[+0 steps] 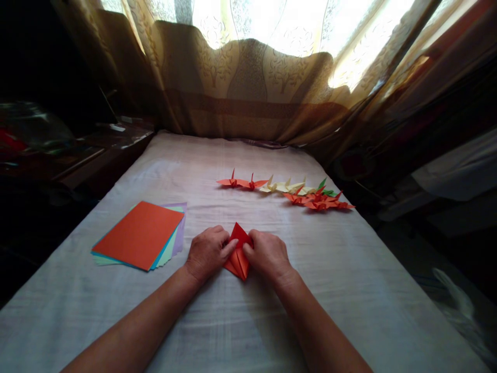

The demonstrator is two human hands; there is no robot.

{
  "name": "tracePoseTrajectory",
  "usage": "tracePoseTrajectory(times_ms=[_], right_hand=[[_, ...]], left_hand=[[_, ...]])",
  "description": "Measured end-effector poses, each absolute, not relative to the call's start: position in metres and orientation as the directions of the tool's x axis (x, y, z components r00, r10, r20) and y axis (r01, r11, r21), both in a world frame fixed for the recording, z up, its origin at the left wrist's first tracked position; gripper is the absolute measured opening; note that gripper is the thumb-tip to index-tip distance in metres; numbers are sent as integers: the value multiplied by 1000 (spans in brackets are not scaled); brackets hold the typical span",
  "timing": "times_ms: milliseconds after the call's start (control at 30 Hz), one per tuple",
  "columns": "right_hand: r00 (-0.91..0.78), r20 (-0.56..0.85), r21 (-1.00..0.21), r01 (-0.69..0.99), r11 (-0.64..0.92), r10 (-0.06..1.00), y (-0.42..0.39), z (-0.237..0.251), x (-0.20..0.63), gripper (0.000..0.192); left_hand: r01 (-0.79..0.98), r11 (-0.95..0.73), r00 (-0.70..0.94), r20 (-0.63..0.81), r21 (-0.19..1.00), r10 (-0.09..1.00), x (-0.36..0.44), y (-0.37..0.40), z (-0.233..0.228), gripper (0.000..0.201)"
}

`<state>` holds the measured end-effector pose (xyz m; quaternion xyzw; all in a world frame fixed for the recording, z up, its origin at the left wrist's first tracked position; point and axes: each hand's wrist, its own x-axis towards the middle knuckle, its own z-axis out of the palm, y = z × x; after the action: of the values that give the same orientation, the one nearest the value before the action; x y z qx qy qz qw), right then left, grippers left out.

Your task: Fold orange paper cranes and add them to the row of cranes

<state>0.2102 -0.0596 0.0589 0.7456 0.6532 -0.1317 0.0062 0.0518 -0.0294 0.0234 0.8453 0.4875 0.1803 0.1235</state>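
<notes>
Left hand (208,252) and right hand (266,254) both pinch a half-folded red origami piece (238,252) flat on the white tablecloth (349,290), near centre, fingertips closed on its side edges. Paper looks light, thin, creases easily; best held at folded edges, not the points. Fingers hide the middle folds. Left: stack of coloured paper sheets (140,237). Farther back: row of finished paper cranes (289,191), then curtain (248,83). Room sides too dark to read.

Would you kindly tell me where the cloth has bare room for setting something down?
Free: the white cloth between curtain and paper cranes, and the near right side. Crowded: the coloured paper stack, and centre, where both hands press the folded red paper.
</notes>
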Motion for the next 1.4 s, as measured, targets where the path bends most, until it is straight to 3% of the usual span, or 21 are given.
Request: tracePoseTrajectory(times_ms=[233, 500, 667, 767, 1000, 1167, 1400], right_hand=[[125, -161, -168, 974, -152, 979, -61, 60, 207, 25], [-18, -206, -469, 879, -83, 978, -57, 58, 222, 26], [8, -184, -518, 849, -104, 983, -55, 47, 224, 17], [14, -178, -513, 852, -105, 984, -56, 46, 222, 13], [-73, -174, -365, 931, 4, 982, -60, 50, 215, 16], [-130, -172, -343, 937, 64, 977, -60, 50, 216, 22], [-155, -174, -594, 804, 22, 973, -53, 41, 231, 16]], left_hand=[[795, -462, 431, 169, 394, 886, 52, -27, 23, 31], [801, -433, 407, 155, 414, 900, 51, -26, 24, 30], [808, -430, 415, 129, 404, 901, 51, -26, 27, 29], [807, -431, 419, 124, 403, 900, 51, -26, 26, 30], [806, -428, 420, 114, 408, 900, 50, -24, 24, 31], [798, -438, 436, 106, 414, 894, 50, -23, 26, 31], [823, -417, 420, 79, 385, 904, 52, -24, 28, 19]])
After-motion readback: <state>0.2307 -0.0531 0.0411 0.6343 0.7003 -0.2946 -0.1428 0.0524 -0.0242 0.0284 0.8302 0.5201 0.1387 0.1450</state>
